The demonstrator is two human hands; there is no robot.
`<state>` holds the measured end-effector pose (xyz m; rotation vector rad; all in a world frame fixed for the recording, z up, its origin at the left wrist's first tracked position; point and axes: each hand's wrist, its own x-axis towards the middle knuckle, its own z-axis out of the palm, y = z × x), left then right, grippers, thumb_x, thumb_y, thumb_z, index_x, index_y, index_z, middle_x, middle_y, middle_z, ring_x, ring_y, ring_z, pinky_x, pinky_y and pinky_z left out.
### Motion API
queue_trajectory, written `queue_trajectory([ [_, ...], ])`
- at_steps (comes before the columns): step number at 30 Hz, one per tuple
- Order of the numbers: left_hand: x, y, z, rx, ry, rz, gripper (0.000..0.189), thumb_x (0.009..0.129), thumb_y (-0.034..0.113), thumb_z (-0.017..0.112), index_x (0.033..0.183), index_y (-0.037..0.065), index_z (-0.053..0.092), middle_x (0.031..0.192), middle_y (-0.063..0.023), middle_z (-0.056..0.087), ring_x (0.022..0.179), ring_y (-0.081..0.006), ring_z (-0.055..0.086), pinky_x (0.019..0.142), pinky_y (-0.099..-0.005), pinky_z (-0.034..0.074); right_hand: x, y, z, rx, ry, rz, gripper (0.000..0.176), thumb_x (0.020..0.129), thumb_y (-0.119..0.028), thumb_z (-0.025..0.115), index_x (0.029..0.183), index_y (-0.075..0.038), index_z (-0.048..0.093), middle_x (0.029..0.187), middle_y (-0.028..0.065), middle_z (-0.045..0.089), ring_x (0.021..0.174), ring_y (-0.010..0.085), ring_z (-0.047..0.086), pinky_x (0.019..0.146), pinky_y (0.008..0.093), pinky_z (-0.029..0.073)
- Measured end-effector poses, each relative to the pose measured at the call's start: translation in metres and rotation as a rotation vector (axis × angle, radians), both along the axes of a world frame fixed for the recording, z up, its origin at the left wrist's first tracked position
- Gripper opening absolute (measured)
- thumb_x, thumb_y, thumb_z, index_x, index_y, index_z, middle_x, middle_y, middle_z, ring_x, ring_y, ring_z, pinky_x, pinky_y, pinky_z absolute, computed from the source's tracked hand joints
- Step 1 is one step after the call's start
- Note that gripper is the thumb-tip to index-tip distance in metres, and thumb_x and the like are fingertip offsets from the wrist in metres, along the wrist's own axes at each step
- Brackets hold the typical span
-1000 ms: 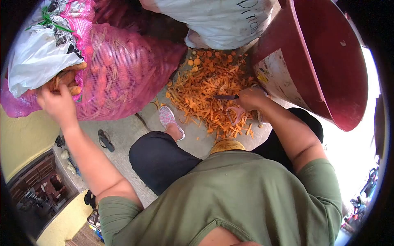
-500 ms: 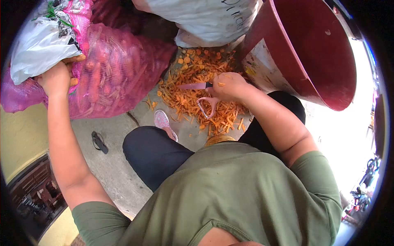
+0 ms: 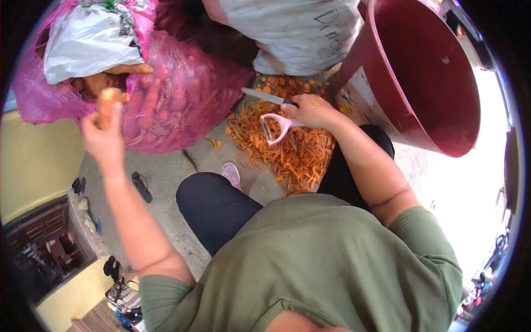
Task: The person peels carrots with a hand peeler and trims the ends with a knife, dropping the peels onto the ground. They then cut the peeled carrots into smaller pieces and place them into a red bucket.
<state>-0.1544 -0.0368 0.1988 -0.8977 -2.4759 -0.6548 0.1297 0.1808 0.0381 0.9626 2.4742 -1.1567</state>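
My left hand (image 3: 105,135) is closed around a carrot (image 3: 108,105), raised just in front of the opening of a pink mesh sack (image 3: 160,94). More carrots fill the sack, one poking out under the white plastic (image 3: 91,47) at its mouth. In my right hand (image 3: 314,110) are two tools: a knife (image 3: 265,96) with its blade pointing left, and a pink Y-shaped peeler (image 3: 283,126) hanging below it. Both sit above a heap of orange peelings and cut ends (image 3: 293,157) on the floor.
A large dark red tub (image 3: 409,83) leans at the right, beside a white sack (image 3: 310,33) with handwriting. A black sandal (image 3: 141,187) lies on the concrete at the left. My knees flank the peelings.
My left hand has come out of the mesh sack's mouth with a carrot and moved right and down. My right hand still holds the knife and peeler, now turned slightly. The view has shifted.
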Motion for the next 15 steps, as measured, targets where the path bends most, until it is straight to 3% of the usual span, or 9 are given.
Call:
queue_trajectory([
  [2,0.044,0.001,-0.030,0.596,-0.841,-0.238,0.030,0.074,0.022,0.064,0.093,0.003,0.051,0.086,-0.0076,0.055,0.071,-0.0137,0.054,0.050,-0.0237,0.046,-0.004,0.009,-0.011,-0.076,0.053,-0.058,0.053,0.080,-0.052,0.042,0.082,-0.002,0.060,0.075,0.0176,0.060,0.079,0.0318,0.058,0.071,0.0394,0.044],
  [5,0.094,0.008,-0.090,0.806,-1.796,-0.276,0.045,0.073,0.025,0.061,0.110,0.007,0.044,0.090,-0.0086,0.052,0.069,-0.0182,0.054,0.053,-0.0296,0.047,-0.009,0.013,-0.007,-0.088,0.094,-0.067,0.057,0.080,-0.056,0.040,0.082,-0.002,0.060,0.070,0.0184,0.059,0.073,0.0321,0.058,0.068,0.0399,0.044],
  [9,0.146,0.031,-0.149,0.773,-2.276,-0.227,0.044,0.080,0.042,0.051,0.107,0.008,0.047,0.090,-0.0061,0.054,0.070,-0.0199,0.055,0.055,-0.0302,0.045,-0.014,0.003,0.020,0.014,0.291,-0.024,0.053,0.077,-0.055,0.046,0.074,-0.004,0.060,0.064,0.0176,0.057,0.068,0.0310,0.058,0.064,0.0393,0.045],
  [15,0.180,0.045,-0.187,0.774,-2.270,0.056,0.036,0.089,0.037,0.035,0.107,0.008,0.048,0.098,-0.0070,0.055,0.082,-0.0189,0.055,0.061,-0.0322,0.045,-0.025,-0.018,0.016,0.221,0.316,0.166,0.048,0.067,-0.054,0.058,0.065,-0.005,0.060,0.057,0.0168,0.055,0.059,0.0335,0.057,0.057,0.0415,0.045],
])
